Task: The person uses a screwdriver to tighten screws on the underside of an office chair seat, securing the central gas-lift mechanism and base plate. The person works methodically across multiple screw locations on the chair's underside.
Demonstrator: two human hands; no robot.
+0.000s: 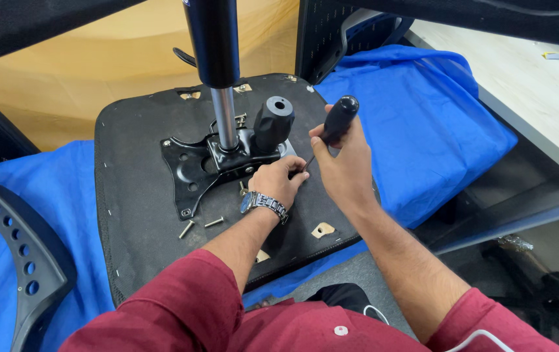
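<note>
An upturned black chair seat lies on a blue cloth. A black metal mechanism plate with a gas-lift cylinder and a black knob sits on it. My right hand grips a black-handled screwdriver, its tip pointing down at the plate's right edge. My left hand, with a metal wristwatch, pinches at the screwdriver's tip, where a small fastener is hidden by the fingers. Two loose screws lie on the seat by the plate's front corner.
A black perforated chair part lies at the left on the cloth. A dark backrest piece stands behind the seat. A pale tabletop runs along the right, with a dark chair base on the floor below.
</note>
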